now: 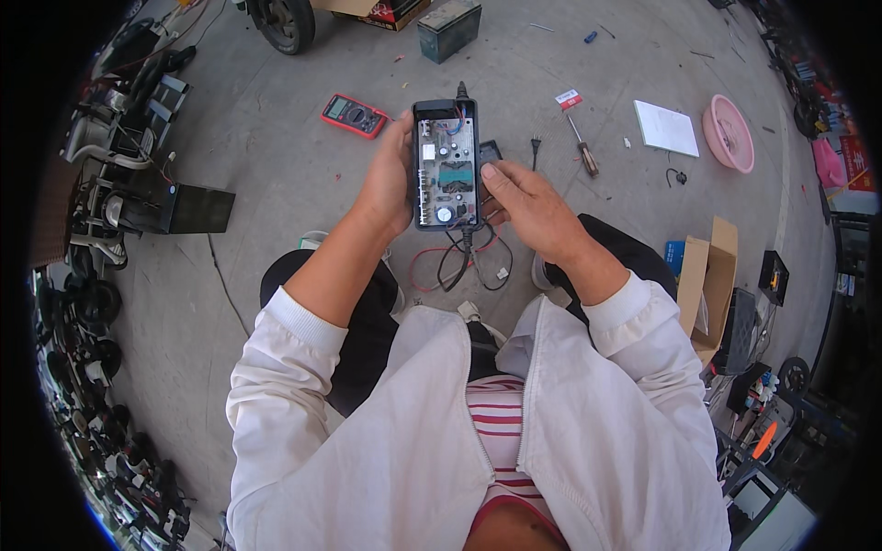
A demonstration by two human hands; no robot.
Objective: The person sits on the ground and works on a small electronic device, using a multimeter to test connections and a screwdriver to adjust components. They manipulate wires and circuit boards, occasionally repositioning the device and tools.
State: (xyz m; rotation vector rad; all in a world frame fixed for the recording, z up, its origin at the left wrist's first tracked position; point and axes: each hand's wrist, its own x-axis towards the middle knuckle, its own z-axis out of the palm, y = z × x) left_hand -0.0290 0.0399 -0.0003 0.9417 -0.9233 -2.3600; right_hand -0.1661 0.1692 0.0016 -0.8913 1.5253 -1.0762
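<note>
In front of my lap I hold an opened battery charger (447, 165), a black case with its circuit board bare and facing up. My left hand (393, 174) is wrapped round its left side. At the right edge my right hand (519, 197) grips with the thumb on top; its other fingers are mostly hidden. Just beyond that thumb shows a dark flat piece (491, 151); whether I hold it or it lies on the floor, I cannot tell. Black cords leave both ends of the case. Below, red and black test leads (424, 268) lie looped between my feet.
A red multimeter (354, 116) lies ahead on the left. To the right are a plug (536, 151), a screwdriver (582, 151), a white booklet (666, 128) and a pink basin (728, 134). A dark battery (448, 30) stands far ahead; a cardboard box (707, 285) is beside my right knee.
</note>
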